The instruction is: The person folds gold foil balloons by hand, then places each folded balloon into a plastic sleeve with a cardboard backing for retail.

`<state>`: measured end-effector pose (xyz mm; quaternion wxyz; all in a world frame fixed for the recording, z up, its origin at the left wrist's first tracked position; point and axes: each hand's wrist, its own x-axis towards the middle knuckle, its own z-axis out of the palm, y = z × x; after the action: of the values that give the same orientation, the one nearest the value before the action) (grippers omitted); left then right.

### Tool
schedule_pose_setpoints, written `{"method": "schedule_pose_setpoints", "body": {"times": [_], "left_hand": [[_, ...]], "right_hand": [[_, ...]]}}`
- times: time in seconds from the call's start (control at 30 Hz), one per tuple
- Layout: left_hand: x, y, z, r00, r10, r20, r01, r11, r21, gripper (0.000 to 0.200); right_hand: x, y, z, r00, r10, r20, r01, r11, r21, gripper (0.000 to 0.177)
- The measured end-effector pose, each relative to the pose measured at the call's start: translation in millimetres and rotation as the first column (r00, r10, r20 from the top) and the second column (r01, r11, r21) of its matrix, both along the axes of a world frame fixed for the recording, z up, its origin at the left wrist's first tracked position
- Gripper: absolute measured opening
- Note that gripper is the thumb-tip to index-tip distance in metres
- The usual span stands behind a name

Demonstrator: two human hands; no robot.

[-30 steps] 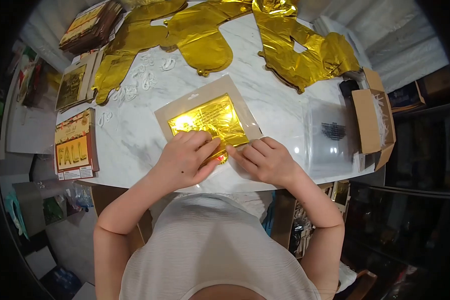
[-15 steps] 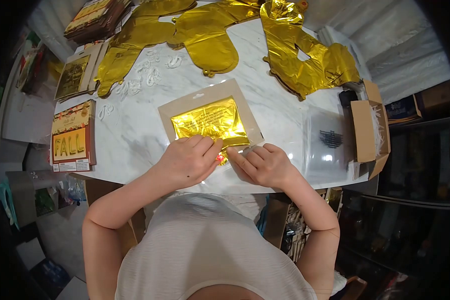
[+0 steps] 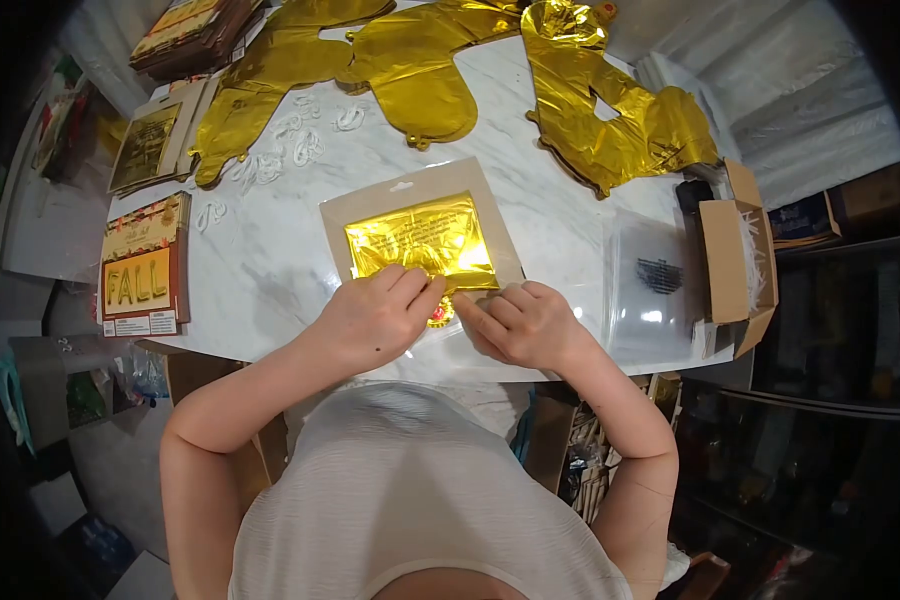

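A folded gold foil balloon (image 3: 425,235) with dark printed text lies on a beige backing card (image 3: 480,190) that has a hang hole at its top. My left hand (image 3: 385,315) is closed, its fingertips pinching the balloon's lower edge. My right hand (image 3: 525,325) has curled fingers on the foil's lower right edge, close to the left hand. Between the two hands a small gold and red piece (image 3: 439,313) shows below the foil. Clear plastic film seems to lie under the card's lower part. The fingertips are partly hidden by the knuckles.
Large flat gold foil balloons (image 3: 620,120) lie along the far side of the marble-look table (image 3: 560,250). Coiled white strings (image 3: 305,145) lie at upper left. Printed FALL cards (image 3: 140,270) are stacked left. Clear plastic bags (image 3: 655,290) and an open cardboard box (image 3: 725,260) are right.
The view has shifted very slightly. Both hands stay at the foil's lower edge, with only small finger movements; the gold and red piece between them shows a little differently.
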<state>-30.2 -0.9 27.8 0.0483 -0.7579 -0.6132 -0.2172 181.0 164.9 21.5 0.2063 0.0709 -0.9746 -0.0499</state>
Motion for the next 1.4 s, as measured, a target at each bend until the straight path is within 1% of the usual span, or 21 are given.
{"method": "schedule_pose_setpoints", "body": {"times": [0.17,0.2,0.27,0.33,0.37,0.47,0.53,0.57,0.63,0.67,0.73,0.77,0.83,0.97,1.07,1.13,1.17,1.23,1.3,1.37,1.4], "left_hand": [[0,-1,0,0.999,0.025,0.032,-0.025,1.000,-0.009,0.036],[-1,-1,1,0.999,0.024,0.032,-0.024,1.000,-0.009,0.036],[-4,0,4,0.990,0.032,0.137,-0.029,0.999,-0.029,0.034],[-6,0,6,0.990,0.027,0.139,-0.021,0.999,-0.050,0.034],[-7,0,7,0.990,0.023,0.140,-0.013,0.997,-0.071,0.033],[-6,-1,2,0.993,0.021,0.113,-0.018,0.999,-0.032,0.031],[-6,-1,5,0.993,0.025,0.114,-0.020,0.999,-0.047,0.031],[-6,-1,6,0.993,0.027,0.117,-0.019,0.998,-0.066,0.030],[-7,0,6,0.989,0.020,0.144,-0.011,0.998,-0.063,0.031],[-8,0,7,0.986,0.017,0.168,-0.007,0.998,-0.059,0.032],[-8,0,14,0.980,0.032,0.195,-0.015,0.996,-0.086,0.031],[-8,1,16,0.974,0.050,0.219,-0.026,0.993,-0.111,0.029],[-9,2,15,0.969,0.049,0.243,-0.024,0.994,-0.105,0.028],[-11,4,17,0.960,0.052,0.276,-0.021,0.993,-0.114,0.025],[-12,5,19,0.962,0.055,0.268,-0.018,0.990,-0.139,0.026],[-11,5,18,0.965,0.053,0.258,-0.018,0.991,-0.135,0.026],[-11,4,18,0.967,0.053,0.249,-0.020,0.991,-0.135,0.027],[-7,2,10,0.971,0.058,0.230,-0.035,0.994,-0.100,0.029],[-2,0,1,0.975,0.061,0.212,-0.048,0.997,-0.064,0.031],[2,-2,-6,0.983,0.064,0.175,-0.070,0.997,0.032,0.036],[1,-2,-5,0.983,0.061,0.175,-0.068,0.997,0.032,0.036]], "right_hand": [[-10,-3,3,0.998,0.061,0.003,-0.061,0.998,-0.028,0.041],[-13,-2,5,0.993,0.110,0.028,-0.110,0.994,-0.020,0.041],[-17,-1,8,0.986,0.156,0.053,-0.156,0.988,-0.010,0.040],[-20,0,10,0.969,0.201,0.147,-0.201,0.980,-0.016,0.038],[-20,-1,10,0.969,0.201,0.146,-0.201,0.979,-0.016,0.038],[-19,-8,6,0.974,0.178,0.138,-0.177,0.984,-0.017,0.039],[-19,-14,4,0.990,0.124,0.063,-0.126,0.992,0.020,0.028],[-20,-16,3,0.990,0.123,0.064,-0.124,0.992,0.020,0.028],[-23,-22,2,0.999,0.032,0.018,-0.030,0.995,-0.094,0.019],[-25,-27,0,0.999,0.030,0.019,-0.028,0.995,-0.094,0.019],[-28,-41,-3,0.970,-0.218,-0.104,0.178,0.936,-0.305,0.016],[-30,-45,-4,0.970,-0.219,-0.103,0.179,0.936,-0.304,0.016],[-33,-50,-6,0.928,-0.336,-0.159,0.263,0.896,-0.359,0.022],[-31,-54,-14,0.936,-0.329,-0.124,0.265,0.893,-0.363,0.019],[-28,-57,-5,0.944,-0.299,-0.139,0.251,0.926,-0.283,0.026],[-25,-59,-4,0.958,-0.269,-0.102,0.241,0.943,-0.228,0.036],[-23,-59,-5,0.958,-0.270,-0.101,0.242,0.943,-0.228,0.036],[-20,-58,-9,0.961,-0.275,-0.002,0.265,0.929,-0.259,0.046],[-20,-59,-11,0.956,-0.292,0.020,0.285,0.913,-0.293,0.046],[-21,-60,-12,0.950,-0.310,0.041,0.306,0.895,-0.326,0.046],[-20,-61,-12,0.946,-0.316,0.065,0.318,0.879,-0.356,0.045]]}}
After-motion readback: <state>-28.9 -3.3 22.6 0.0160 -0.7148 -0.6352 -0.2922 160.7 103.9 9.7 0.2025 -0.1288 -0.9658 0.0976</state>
